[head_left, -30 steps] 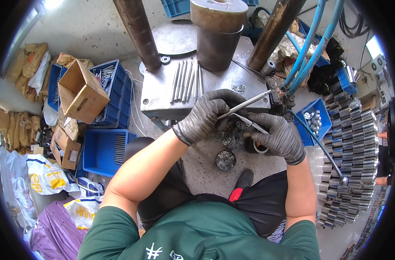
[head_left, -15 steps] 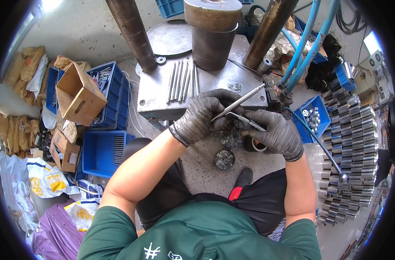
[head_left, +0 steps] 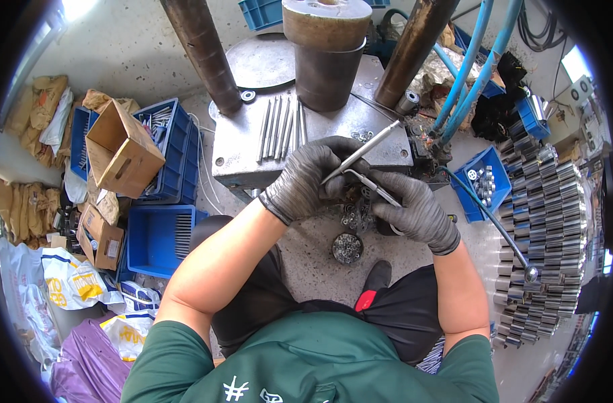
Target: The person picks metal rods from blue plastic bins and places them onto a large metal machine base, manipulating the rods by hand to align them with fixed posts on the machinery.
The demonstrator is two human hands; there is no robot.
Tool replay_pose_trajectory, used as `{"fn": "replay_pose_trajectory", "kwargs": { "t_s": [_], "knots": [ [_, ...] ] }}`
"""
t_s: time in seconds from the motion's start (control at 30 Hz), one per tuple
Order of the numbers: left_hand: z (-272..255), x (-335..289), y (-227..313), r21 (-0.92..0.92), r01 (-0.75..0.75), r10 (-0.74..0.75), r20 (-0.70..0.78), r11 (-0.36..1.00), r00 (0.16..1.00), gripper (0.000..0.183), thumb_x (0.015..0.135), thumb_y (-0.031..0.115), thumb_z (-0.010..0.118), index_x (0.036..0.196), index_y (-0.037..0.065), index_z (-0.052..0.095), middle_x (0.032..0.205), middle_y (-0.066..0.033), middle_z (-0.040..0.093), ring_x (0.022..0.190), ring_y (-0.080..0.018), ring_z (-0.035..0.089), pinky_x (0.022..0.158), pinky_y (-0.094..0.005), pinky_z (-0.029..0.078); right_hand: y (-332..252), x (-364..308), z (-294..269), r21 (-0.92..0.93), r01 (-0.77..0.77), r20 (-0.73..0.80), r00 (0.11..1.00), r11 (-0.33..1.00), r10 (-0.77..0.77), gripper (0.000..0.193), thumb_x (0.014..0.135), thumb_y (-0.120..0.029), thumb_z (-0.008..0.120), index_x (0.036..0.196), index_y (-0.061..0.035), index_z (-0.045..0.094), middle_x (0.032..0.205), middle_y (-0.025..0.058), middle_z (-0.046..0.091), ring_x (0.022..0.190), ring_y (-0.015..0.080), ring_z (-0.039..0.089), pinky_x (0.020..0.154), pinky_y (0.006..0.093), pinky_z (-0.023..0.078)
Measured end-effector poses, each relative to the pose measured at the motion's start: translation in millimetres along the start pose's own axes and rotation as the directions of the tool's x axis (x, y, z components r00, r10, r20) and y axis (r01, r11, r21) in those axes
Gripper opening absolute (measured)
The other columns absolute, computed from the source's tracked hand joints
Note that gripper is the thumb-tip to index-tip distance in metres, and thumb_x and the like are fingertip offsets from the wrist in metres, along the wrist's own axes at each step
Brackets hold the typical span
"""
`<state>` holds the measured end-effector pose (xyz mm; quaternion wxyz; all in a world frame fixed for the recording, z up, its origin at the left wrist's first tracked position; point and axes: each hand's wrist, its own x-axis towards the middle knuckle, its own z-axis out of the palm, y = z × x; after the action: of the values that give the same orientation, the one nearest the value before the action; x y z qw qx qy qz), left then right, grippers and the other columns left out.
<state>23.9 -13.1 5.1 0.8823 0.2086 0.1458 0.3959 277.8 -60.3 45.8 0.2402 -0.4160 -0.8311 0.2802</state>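
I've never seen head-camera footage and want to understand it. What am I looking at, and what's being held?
There is no robot here: a person works with two gloved hands. The camera sits on their head and looks down, so picture left is their left. The left hand holds a slanting metal rod; the right hand holds a slim metal tool, perhaps pliers, its tip near the rod. Ahead is a metal work surface bearing a row of similar rods, some small rings and a big dark cylinder. Straight edges bend because the lens is very wide.
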Motion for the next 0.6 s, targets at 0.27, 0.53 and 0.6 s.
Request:
{"fn": "replay_pose_trajectory", "kwargs": {
  "t_s": [0.27,0.53,0.6],
  "knots": [
    [-5,-2,9,0.054,-0.109,0.116,-0.152,0.993,0.982,0.051,0.087,0.006,0.055,0.135,-0.010,0.053,0.108,-0.0264,0.070,0.062,-0.0207,0.068,0.051,-0.0258,0.058,1,0,4,0.810,-0.371,0.274,0.924,0.454,0.266,0.062,0.085,-0.007,0.072,0.144,-0.0001,0.053,0.109,0.0108,0.069,0.095,0.0196,0.070,0.080,0.0336,0.058],
    [7,-4,13,-0.063,-0.265,0.260,-0.080,0.962,0.962,0.055,0.092,-0.001,0.066,0.143,-0.004,0.045,0.121,-0.0154,0.062,0.098,-0.0214,0.067,0.078,-0.0278,0.064,49,25,17,-0.293,-0.110,-0.242,0.970,0.950,0.037,0.037,0.073,0.004,0.059,0.110,0.0017,0.063,0.099,0.0223,0.064,0.092,0.0381,0.065,0.084,0.0415,0.053],
    [5,-3,16,-0.112,-0.263,0.257,-0.067,0.958,0.964,0.054,0.090,-0.005,0.066,0.140,-0.002,0.046,0.113,-0.0113,0.060,0.097,-0.0205,0.066,0.078,-0.0267,0.063,50,34,21,-0.356,-0.035,-0.229,0.972,0.934,-0.051,0.034,0.070,0.002,0.061,0.103,0.0001,0.065,0.106,0.0221,0.067,0.093,0.0397,0.064,0.084,0.0456,0.053]
  ]
}}
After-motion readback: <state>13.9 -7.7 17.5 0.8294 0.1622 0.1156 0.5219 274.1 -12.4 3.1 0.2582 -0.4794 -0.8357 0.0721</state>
